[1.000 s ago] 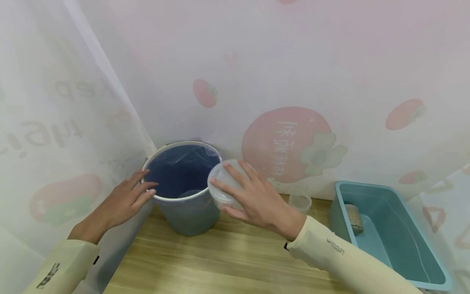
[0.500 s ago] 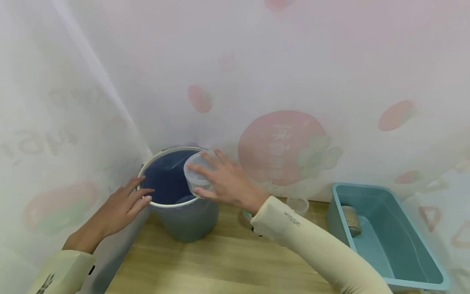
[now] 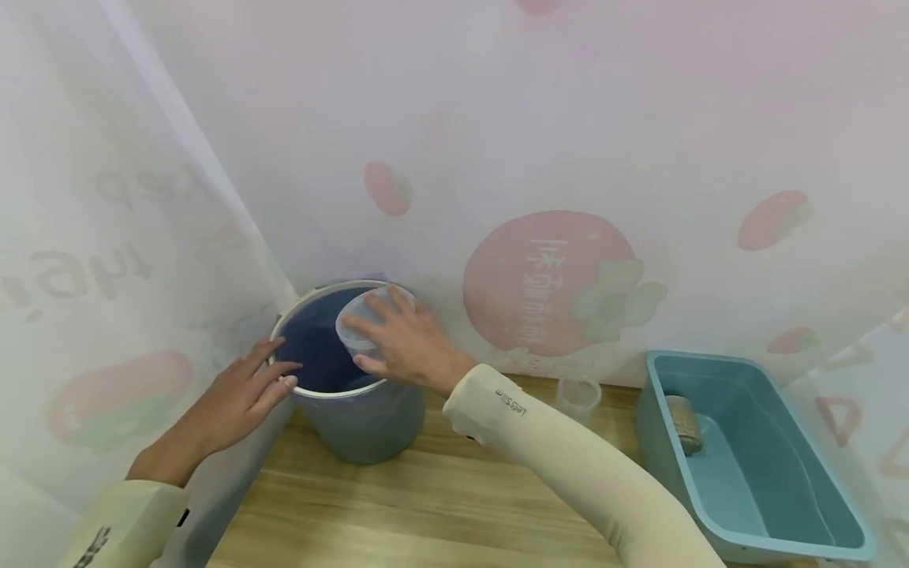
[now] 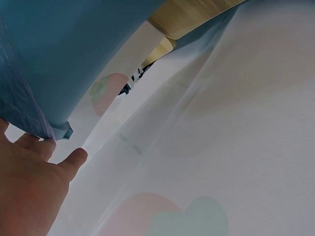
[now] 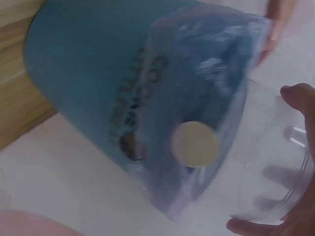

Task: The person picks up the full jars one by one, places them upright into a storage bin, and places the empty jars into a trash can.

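A blue-grey bin [image 3: 365, 430] with a white rim and a clear plastic liner [image 5: 206, 64] stands at the table's left. My right hand [image 3: 415, 343] grips a clear round plastic tub [image 3: 349, 335] by its upper end, above the right part of the bin's opening. In the right wrist view, thumb and fingers spread round the clear wall of the tub [image 5: 270, 172]. My left hand [image 3: 237, 398] rests its extended fingertips on the bin's left rim. The left wrist view has these fingers at the liner edge, thumb standing apart. Inside the bin it is dark.
Behind my right sleeve a clear plastic cup [image 3: 578, 394] stands on the wooden table [image 3: 426, 505]. At the right is a teal basin [image 3: 753, 457] holding a brownish cylinder [image 3: 684, 424]. Strawberry-printed white sheets [image 3: 568, 118] enclose the back and left.
My right hand has carried the tub leftward, from beside the bin's right rim to above its opening. My left hand has stayed at the rim.
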`<state>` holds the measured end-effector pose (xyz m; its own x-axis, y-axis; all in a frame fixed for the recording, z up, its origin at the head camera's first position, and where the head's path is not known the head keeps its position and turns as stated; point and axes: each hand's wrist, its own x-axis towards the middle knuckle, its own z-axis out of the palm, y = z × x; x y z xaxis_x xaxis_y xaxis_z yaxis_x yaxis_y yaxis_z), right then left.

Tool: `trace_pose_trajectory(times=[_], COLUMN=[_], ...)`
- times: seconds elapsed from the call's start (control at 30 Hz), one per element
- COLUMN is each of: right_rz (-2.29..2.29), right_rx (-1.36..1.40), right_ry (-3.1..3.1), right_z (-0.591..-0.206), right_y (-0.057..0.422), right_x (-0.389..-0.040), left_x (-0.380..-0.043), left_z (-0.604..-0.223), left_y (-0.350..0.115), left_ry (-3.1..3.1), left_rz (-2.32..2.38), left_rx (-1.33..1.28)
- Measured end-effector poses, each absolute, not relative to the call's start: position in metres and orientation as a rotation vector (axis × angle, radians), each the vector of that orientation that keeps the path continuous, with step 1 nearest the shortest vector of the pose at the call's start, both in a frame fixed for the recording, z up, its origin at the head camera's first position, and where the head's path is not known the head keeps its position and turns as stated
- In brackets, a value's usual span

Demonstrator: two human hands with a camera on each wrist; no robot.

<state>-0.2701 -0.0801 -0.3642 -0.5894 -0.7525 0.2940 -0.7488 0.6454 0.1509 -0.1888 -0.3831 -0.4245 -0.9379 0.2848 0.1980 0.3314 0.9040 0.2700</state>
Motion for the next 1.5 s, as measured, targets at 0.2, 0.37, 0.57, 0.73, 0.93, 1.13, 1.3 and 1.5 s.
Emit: trace_pose_trajectory(times=[0.2, 0.37, 0.57, 0.73, 0.93, 1.13, 1.3, 1.5], right_rz=[0.005, 0.005, -0.007, -0.015, 0.006, 0.012, -0.007, -0.057], right_rx=[1.227, 1.251, 1.243, 1.272, 1.348, 1.345, 1.371, 1.381], right_ry=[-2.540, -2.565, -2.574, -2.568, -2.623, -2.636, -2.592, -2.520], right_z=[-0.379, -0.384, -0.392, -0.396, -0.395, -0.391, -0.389, -0.388], right_y=[-0.094, -0.108, -0.119, -0.116, -0.097, -0.070, -0.053, -0.034], right_x=[-0.274, -0.272, -0.270, -0.271, -0.273, -0.271, -0.267, -0.260], left_x=[-0.186, -0.186, -0.188, -0.190, -0.192, -0.192, -0.190, -0.190], left_z=[-0.425, -0.424, -0.426, -0.426, -0.425, -0.420, -0.417, -0.416], left_y=[-0.384, -0.383, -0.383, -0.382, -0.380, -0.382, -0.384, -0.386], left_ry=[-2.917, -2.920, -2.922, -2.909, -2.911, -2.908, -2.903, -2.896], left_rz=[-0.453, -0.443, -0.428, -0.415, -0.424, -0.451, -0.484, -0.466], left_rx=[-0.473, -0.474, -0.478, -0.478, -0.470, -0.467, -0.467, -0.477])
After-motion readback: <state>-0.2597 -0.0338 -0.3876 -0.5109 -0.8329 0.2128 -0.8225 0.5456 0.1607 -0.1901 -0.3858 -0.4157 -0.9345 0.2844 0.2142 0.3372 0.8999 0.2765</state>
